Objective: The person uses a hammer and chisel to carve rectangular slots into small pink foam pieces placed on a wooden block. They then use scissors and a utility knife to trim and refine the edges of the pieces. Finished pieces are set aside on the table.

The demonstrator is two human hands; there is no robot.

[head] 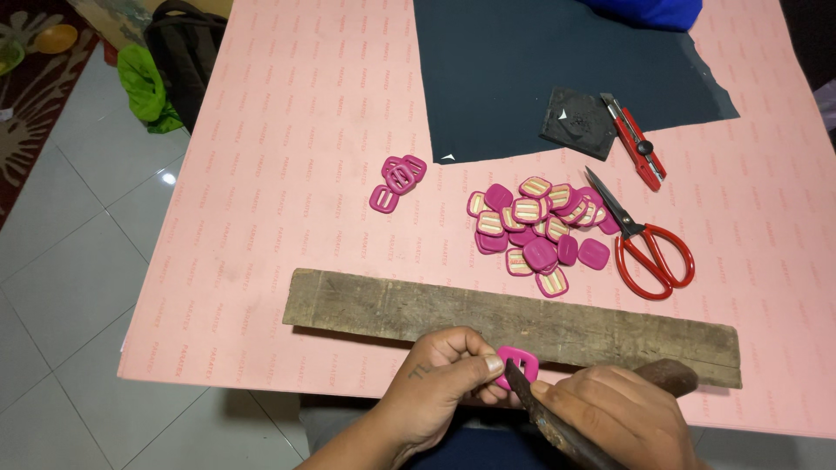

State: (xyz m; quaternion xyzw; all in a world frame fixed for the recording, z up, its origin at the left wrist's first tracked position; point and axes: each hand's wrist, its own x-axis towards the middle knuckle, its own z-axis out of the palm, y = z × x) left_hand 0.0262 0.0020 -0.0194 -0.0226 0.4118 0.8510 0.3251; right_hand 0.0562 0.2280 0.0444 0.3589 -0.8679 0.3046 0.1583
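Just below the wooden plank (514,326), your left hand (435,387) pinches a magenta buckle (518,365) while your right hand (614,418) grips a rusty tool (544,422) against it.

Red-handled scissors (649,248) lie on the pink surface (287,130) next to the heap of magenta buckles (540,228), with a red utility knife (636,141) and a dark fabric sheet (514,70) further back. Green cloth (144,87) on the tiled floor (78,261).
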